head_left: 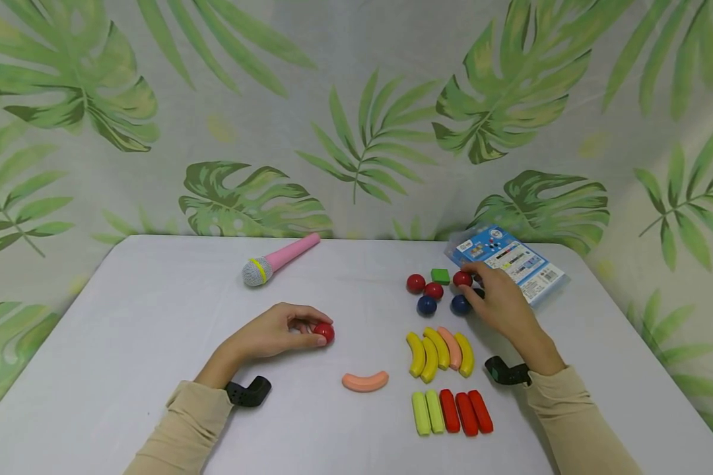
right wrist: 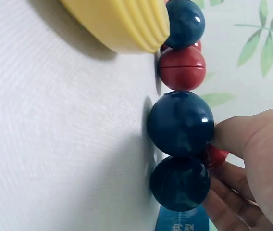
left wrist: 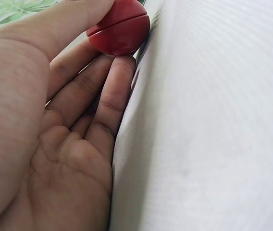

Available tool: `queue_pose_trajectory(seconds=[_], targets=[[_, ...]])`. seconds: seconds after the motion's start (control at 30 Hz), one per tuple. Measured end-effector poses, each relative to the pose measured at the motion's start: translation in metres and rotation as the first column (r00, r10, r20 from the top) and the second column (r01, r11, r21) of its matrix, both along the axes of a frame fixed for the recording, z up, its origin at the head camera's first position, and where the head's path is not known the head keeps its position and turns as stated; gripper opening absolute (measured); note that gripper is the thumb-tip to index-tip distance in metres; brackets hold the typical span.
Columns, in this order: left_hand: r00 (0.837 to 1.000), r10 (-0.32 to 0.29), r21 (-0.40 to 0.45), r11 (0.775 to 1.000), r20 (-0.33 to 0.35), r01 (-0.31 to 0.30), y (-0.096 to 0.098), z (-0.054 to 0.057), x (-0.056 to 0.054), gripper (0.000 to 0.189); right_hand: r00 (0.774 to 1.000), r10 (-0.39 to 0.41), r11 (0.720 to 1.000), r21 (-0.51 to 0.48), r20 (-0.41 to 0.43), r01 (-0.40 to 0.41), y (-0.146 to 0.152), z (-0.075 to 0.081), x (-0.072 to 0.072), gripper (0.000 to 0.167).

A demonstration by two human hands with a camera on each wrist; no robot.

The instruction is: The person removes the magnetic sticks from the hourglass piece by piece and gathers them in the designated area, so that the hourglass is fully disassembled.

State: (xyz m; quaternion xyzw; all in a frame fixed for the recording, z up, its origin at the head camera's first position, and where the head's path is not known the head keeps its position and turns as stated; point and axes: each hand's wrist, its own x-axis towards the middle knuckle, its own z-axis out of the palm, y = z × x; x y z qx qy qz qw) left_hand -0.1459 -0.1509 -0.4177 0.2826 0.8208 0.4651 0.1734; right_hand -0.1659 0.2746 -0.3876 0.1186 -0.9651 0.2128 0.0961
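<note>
My left hand [head_left: 279, 333] pinches a red ball [head_left: 324, 332] at the table's middle, thumb on the near side and fingers on the far side. In the left wrist view this ball [left wrist: 122, 31] shows a seam line. My right hand [head_left: 502, 297] holds another red ball [head_left: 462, 280] between thumb and fingertips at the back right. Dark blue balls [head_left: 460, 305] sit close by that hand; one is partly hidden by it. In the right wrist view a blue ball [right wrist: 179, 122] covers most of the held red ball [right wrist: 217, 156].
Two more red balls [head_left: 416, 284], a blue ball [head_left: 426, 305] and a green block [head_left: 440, 276] lie left of my right hand. Nearer are yellow curved pieces [head_left: 416, 354], a pink curved piece [head_left: 365, 382] and red sticks [head_left: 467, 414]. A toy microphone [head_left: 282, 257] and blue package [head_left: 511, 257] lie behind.
</note>
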Motion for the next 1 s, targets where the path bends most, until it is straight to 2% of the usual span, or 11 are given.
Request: queue_pose_trajectory(seconds=[0.4,0.73,1.0], targets=[[1.0,0.006,0.004,1.0,0.014,-0.006,0.0,-0.001,-0.001,0.034,0.999,0.001,1.0,0.002,0.053,-0.001,-0.003,-0.004,-0.001,0.04],[1.0,0.011,-0.006,1.0,0.014,-0.011,0.0,-0.002,-0.001,0.033,0.995,0.035,0.999,-0.012,0.096,-0.034,-0.01,-0.007,-0.001,0.025],[1.0,0.011,-0.012,1.0,0.005,-0.011,0.0,-0.002,-0.001,0.034,0.993,0.049,0.999,-0.027,0.107,-0.046,-0.012,-0.009,-0.001,0.027]])
